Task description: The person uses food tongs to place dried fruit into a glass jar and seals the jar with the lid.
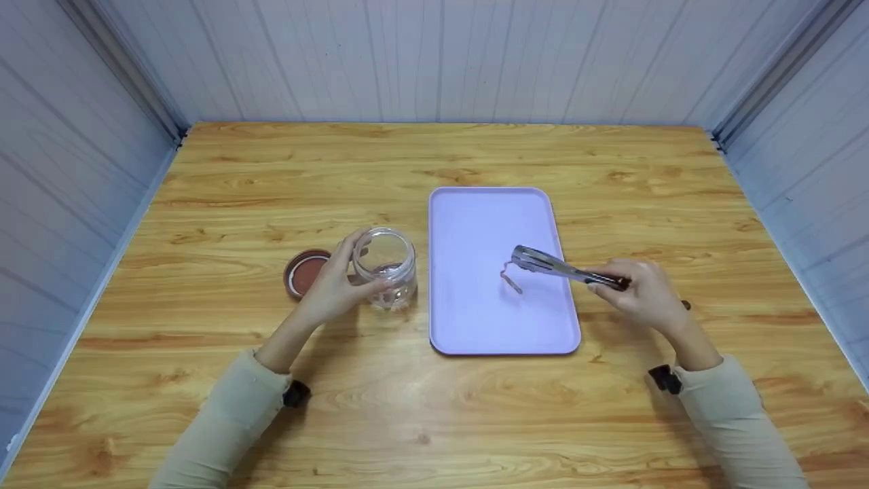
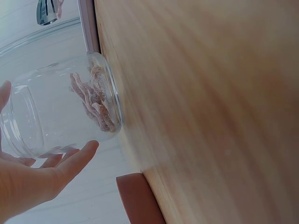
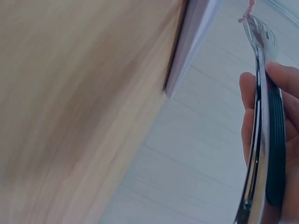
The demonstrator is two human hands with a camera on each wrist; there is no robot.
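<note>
My left hand holds a clear glass jar upright on the table, thumb on the near side and fingers round the far side. The jar's mouth is uncovered. Through its wall in the left wrist view, several brownish, white-dusted dried strips lie at the bottom. Metal tongs with dark grips are in my right hand, squeezed nearly together. From their tips hangs a thin, crooked reddish-brown strip over the tray; whether it touches the tray I cannot tell.
A lilac rectangular tray lies right of the jar, under the tong tips. Left of the jar, partly behind my left hand, is a round brown lid. White panelled walls border the wooden table at the back and sides.
</note>
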